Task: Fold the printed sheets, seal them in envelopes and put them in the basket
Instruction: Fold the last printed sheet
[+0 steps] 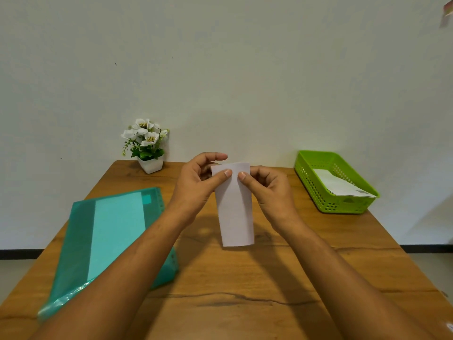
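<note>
Two hands busy: left hand (196, 184) and right hand (267, 190) both pinch top of one folded sheet (235, 212), held upright above table (245, 290) centre.

Risk: uneven pinch skews crease, or panels spring open; poor envelope fit.

Count: one teal folder (78, 241) near left; one green basket (340, 206) far right, at least one envelope (340, 186) inside; one flower pot (150, 165) far left.

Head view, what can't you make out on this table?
Head view only:
folded sheet: print unreadable, blank side faces the camera.
left hand and right hand: fingers behind the sheet hidden.
envelopes in the basket: count unclear, near wall covers them.
teal folder: near corner under the left forearm.
top-right object: cut by the frame edge.
</note>
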`<act>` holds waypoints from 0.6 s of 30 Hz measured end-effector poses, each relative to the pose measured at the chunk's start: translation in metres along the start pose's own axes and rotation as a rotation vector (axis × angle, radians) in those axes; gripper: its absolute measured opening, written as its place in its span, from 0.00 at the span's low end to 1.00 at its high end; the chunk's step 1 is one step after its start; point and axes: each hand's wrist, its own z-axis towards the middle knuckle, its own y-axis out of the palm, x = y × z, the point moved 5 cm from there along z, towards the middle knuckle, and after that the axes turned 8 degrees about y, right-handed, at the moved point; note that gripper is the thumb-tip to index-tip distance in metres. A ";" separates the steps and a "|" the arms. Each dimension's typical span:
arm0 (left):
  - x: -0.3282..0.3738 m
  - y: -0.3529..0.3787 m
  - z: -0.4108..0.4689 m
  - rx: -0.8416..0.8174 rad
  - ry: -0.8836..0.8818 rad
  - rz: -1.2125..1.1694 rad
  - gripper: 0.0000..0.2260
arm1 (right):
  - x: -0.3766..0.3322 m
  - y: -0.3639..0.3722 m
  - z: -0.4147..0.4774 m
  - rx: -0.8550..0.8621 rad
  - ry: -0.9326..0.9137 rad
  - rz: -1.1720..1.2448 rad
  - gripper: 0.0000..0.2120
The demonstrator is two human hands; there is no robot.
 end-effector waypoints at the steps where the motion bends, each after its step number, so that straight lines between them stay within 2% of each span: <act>1: 0.002 -0.001 0.000 -0.006 0.010 0.021 0.08 | -0.001 0.001 0.000 -0.016 -0.005 -0.029 0.08; 4: 0.003 -0.004 0.002 0.020 0.022 0.043 0.02 | -0.003 0.003 0.000 -0.021 0.002 -0.018 0.07; 9: 0.009 -0.006 0.004 -0.036 0.072 0.144 0.09 | -0.002 0.007 0.002 -0.058 -0.003 -0.115 0.07; 13: 0.017 -0.003 0.008 -0.093 0.103 0.192 0.04 | -0.008 0.014 0.001 -0.117 -0.023 -0.208 0.09; 18: 0.017 -0.001 0.005 -0.080 0.143 0.211 0.06 | -0.012 0.022 0.001 -0.143 -0.053 -0.255 0.14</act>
